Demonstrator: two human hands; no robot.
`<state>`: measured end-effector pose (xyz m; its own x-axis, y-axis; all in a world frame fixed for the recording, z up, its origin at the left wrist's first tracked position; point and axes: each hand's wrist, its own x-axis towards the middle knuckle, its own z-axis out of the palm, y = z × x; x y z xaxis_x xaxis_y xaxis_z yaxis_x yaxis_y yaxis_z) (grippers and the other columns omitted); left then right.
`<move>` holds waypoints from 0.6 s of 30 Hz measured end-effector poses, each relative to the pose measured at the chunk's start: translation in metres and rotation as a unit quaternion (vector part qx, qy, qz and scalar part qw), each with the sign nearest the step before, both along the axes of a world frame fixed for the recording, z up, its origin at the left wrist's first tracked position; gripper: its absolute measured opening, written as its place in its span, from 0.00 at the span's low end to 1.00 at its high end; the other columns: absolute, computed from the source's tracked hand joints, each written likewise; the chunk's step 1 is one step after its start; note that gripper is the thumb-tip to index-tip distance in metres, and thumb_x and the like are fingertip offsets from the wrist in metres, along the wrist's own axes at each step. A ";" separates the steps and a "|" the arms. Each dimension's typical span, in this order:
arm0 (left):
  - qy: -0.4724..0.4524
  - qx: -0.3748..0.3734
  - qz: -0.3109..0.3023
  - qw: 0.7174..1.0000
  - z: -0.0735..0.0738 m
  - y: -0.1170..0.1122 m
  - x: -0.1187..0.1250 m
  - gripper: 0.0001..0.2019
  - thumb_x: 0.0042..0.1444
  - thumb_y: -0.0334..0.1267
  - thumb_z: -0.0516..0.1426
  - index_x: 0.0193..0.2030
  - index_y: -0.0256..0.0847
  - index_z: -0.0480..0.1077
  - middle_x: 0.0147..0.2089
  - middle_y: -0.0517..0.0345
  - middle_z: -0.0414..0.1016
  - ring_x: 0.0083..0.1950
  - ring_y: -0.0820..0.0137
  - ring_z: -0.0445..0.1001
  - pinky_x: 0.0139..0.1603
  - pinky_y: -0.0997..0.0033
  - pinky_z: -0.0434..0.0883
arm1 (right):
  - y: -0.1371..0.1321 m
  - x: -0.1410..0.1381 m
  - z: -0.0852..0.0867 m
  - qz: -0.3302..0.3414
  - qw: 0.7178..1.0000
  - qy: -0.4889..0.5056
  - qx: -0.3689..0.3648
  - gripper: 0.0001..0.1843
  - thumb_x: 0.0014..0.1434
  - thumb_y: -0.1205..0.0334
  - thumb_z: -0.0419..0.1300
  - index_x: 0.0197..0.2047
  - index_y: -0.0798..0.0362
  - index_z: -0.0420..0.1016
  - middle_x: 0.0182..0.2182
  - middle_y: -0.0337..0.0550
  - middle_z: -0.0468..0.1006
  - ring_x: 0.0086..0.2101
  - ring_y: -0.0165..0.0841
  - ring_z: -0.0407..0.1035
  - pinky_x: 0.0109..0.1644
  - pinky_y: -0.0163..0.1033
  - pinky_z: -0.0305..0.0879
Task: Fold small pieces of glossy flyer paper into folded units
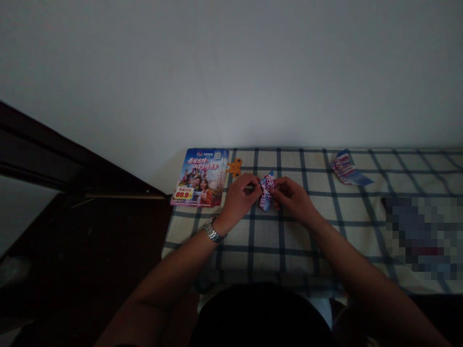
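Note:
A small folded flyer (266,193), printed in blue, pink and white, is held upright over the checked cloth. My left hand (243,193) pinches its left edge. On its right edge the fingers of my right hand (292,196) are closed, thumb towards me. To the left of my hands lies a stack of printed flyers (197,178) with a castle picture and "89.9" on the top one. Another folded flyer (347,169) rests on the cloth farther to the right.
A checked tablecloth (296,241) covers the table, which stands against a pale wall (231,72). An orange cartoon figure (235,167) sits beside the stack. At the right is a pixelated patch (423,236). Dark furniture (54,159) and floor are at the left.

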<state>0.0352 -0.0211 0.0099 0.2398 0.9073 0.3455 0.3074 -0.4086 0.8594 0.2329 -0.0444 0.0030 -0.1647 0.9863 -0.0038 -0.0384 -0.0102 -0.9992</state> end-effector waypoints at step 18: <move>-0.077 -0.043 0.032 0.996 -0.005 0.010 -0.003 0.04 0.61 0.32 0.61 0.38 0.41 0.69 0.38 0.60 0.75 0.41 0.71 0.76 0.46 0.70 0.74 | -0.002 0.003 -0.001 -0.016 0.998 -0.051 0.026 0.19 0.58 0.47 0.72 0.46 0.47 0.73 0.41 0.42 0.81 0.36 0.35 0.76 0.39 0.41 0.75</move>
<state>0.0323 -0.0108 0.0046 0.1296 0.9470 0.2938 0.1918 -0.3147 0.9296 0.2356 -0.0466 0.0015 -0.1354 0.9902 0.0330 0.0645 0.0421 -0.9970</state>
